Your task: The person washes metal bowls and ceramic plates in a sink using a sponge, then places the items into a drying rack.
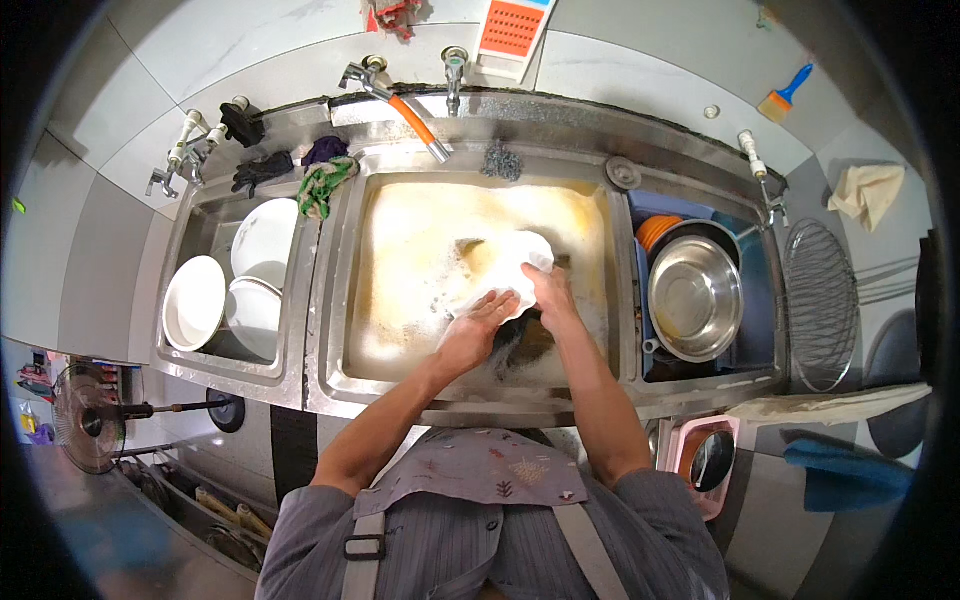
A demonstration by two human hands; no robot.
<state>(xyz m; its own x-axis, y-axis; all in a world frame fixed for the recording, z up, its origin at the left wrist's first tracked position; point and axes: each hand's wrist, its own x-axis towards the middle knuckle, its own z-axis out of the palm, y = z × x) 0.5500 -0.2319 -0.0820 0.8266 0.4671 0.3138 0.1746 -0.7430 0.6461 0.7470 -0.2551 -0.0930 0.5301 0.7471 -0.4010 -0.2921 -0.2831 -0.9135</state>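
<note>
In the soapy middle sink basin, a white dish with a wavy rim sits tilted among foam; glare washes out its details. My right hand grips its right side, thumb on top and the other fingers partly hidden. Across its near left part lies my left hand, fingers close together and pressed on the white surface. Whether something is under those fingers cannot be seen. Foam covers most of the water, with darker water showing near my wrists.
White bowls and plates stand in the left basin. A steel bowl rests over pans in the right basin. Behind are an orange-hosed tap, a steel scourer, a green cloth, black gloves and a drain strainer.
</note>
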